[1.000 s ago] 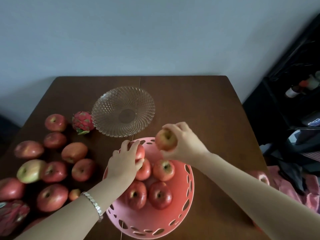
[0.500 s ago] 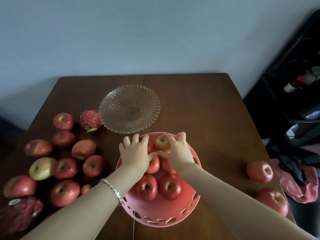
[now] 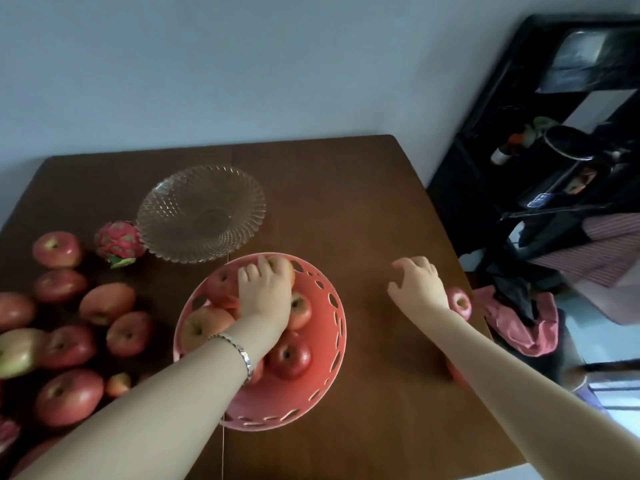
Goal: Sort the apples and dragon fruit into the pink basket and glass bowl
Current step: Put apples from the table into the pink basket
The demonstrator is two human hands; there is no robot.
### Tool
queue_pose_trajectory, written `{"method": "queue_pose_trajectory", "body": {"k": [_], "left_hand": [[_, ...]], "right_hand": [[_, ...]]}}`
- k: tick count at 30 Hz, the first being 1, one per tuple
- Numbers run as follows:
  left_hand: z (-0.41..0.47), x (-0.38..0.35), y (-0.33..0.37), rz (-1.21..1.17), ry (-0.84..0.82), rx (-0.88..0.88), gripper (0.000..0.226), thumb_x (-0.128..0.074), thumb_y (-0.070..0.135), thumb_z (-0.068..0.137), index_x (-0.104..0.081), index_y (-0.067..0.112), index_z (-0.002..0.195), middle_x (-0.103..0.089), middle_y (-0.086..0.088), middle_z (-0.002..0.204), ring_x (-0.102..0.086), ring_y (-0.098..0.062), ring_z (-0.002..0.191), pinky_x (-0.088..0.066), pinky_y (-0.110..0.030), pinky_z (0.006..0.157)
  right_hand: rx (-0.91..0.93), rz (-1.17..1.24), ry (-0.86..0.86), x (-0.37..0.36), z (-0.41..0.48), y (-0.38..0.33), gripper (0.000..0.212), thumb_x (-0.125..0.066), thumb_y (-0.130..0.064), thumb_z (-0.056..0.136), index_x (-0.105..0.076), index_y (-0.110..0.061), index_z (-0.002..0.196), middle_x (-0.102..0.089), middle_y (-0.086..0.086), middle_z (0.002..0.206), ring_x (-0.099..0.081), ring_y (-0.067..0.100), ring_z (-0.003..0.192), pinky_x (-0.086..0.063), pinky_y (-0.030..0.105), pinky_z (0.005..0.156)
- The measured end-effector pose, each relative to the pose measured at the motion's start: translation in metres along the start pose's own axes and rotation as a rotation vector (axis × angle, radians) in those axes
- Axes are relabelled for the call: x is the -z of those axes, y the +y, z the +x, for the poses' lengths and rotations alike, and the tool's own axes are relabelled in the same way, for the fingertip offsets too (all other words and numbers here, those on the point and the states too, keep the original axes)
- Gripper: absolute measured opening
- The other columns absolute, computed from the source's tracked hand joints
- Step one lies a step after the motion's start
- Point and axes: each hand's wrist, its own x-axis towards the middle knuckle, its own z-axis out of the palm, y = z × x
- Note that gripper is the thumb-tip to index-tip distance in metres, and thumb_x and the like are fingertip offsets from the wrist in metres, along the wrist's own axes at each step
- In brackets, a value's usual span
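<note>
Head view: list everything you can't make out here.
- Head view, left hand covers the far apple in the pink basket; grip unclear.
- Head view, right forearm hides most of a red fruit near the table edge.
- Head view, left frame edge cuts off a dragon fruit.
- Head view, items on the black shelf are too blurred to name.

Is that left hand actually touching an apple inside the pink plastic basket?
Touching. The head view shows the left hand curled over a yellowish-red apple by the pink plastic basket far rim.
</note>
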Motion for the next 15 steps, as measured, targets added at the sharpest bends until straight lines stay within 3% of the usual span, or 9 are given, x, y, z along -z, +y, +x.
{"method": "queue_pose_trajectory", "body": {"k": [3,6,8,10,13,15], "left_hand": [[0.001,-0.001,0.001,0.009,0.095,-0.042,0.054,-0.092,0.015,0.028,-0.069,0.006,0.076,-0.068,-0.017,0.069,-0.064,-0.032,0.056,-0.053,-0.034,0.059],[0.0,-0.002,-0.006,-0.015,0.078,-0.096,0.063,-0.094,0.021,0.02,-0.069,0.005,0.075,-0.066,-0.016,0.065,-0.063,-0.033,0.053,-0.053,-0.034,0.057],[0.002,-0.003,-0.011,-0.046,0.051,-0.113,0.065,-0.095,0.026,0.021,-0.069,0.006,0.077,-0.066,-0.016,0.065,-0.063,-0.034,0.054,-0.054,-0.036,0.056],[0.004,-0.004,-0.016,-0.075,0.054,-0.125,0.064,-0.096,0.026,0.027,-0.069,0.008,0.082,-0.067,-0.017,0.069,-0.064,-0.037,0.057,-0.054,-0.039,0.057],[0.004,-0.005,-0.019,-0.113,0.028,-0.13,0.062,-0.094,0.024,0.039,-0.069,0.008,0.094,-0.069,-0.02,0.082,-0.066,-0.04,0.067,-0.055,-0.044,0.066],[0.002,-0.004,-0.02,-0.14,0.001,-0.122,0.058,-0.087,0.025,0.057,-0.066,0.008,0.109,-0.067,-0.022,0.101,-0.064,-0.042,0.085,-0.051,-0.046,0.082]], "right_hand": [[-0.326,-0.229,-0.168,-0.008,0.008,0.048,0.055,-0.057,-0.028,0.087,-0.035,-0.025,0.137,-0.025,0.018,0.143,-0.032,0.04,0.127,-0.033,0.047,0.104],[-0.398,-0.151,-0.182,-0.017,0.012,0.069,0.06,-0.06,-0.019,0.085,-0.031,-0.03,0.137,-0.022,0.019,0.143,-0.033,0.044,0.125,-0.036,0.053,0.102],[-0.35,-0.088,-0.135,-0.017,0.01,0.073,0.065,-0.063,-0.013,0.083,-0.033,-0.028,0.138,-0.027,0.018,0.138,-0.037,0.042,0.12,-0.047,0.046,0.09],[-0.286,-0.05,-0.098,-0.013,0.007,0.065,0.074,-0.071,-0.018,0.076,-0.032,-0.026,0.139,-0.034,0.014,0.135,-0.041,0.039,0.117,-0.048,0.039,0.08],[-0.08,0.161,0.004,-0.004,-0.004,0.027,0.08,-0.078,-0.032,0.067,-0.035,-0.023,0.133,-0.044,0.006,0.129,-0.048,0.03,0.113,-0.048,0.035,0.082],[0.116,0.335,0.051,0.007,-0.016,-0.01,0.079,-0.079,-0.037,0.064,-0.038,-0.024,0.13,-0.046,0.001,0.125,-0.051,0.022,0.109,-0.051,0.034,0.086]]}}
